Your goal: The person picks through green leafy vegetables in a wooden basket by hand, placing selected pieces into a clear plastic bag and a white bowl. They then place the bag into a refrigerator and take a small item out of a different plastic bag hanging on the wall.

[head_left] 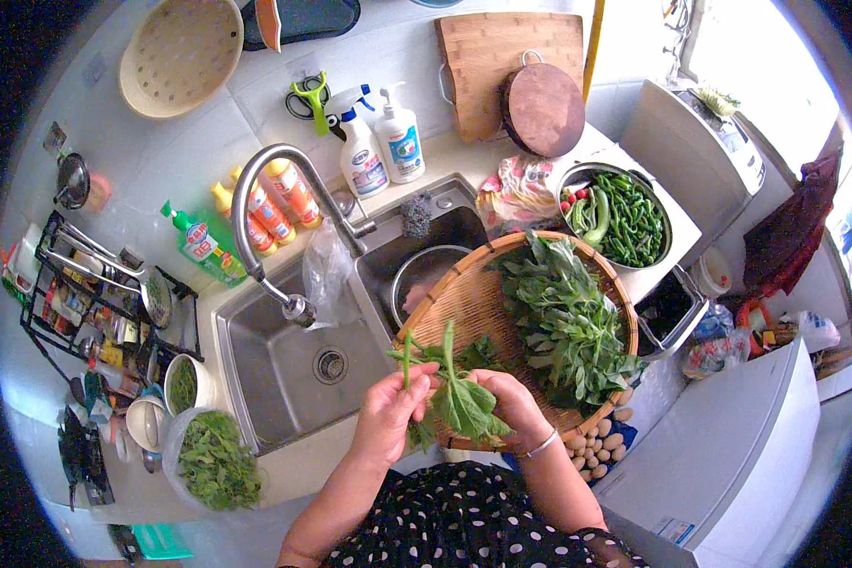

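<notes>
My left hand [392,408] pinches green stems between thumb and fingers in front of the sink. Close beside it, my right hand [515,408] has its fingers closed on a leafy green sprig [461,401], whose broad leaf hangs down between the two hands. Both hands are over the near left rim of a round woven bamboo tray [444,312]. On the tray's right side lies a large heap of leafy greens [568,319]. A few loose leaves [484,351] rest on the weave just behind my hands. My right fingertips are partly hidden by the sprig.
Left of the tray is a steel double sink [277,376] with an arched faucet [245,206]. A pot of green peppers [625,220] stands behind right. Front left sits a bag of greens [216,458]. Potatoes [596,451] lie below the tray, beside a white appliance [717,440].
</notes>
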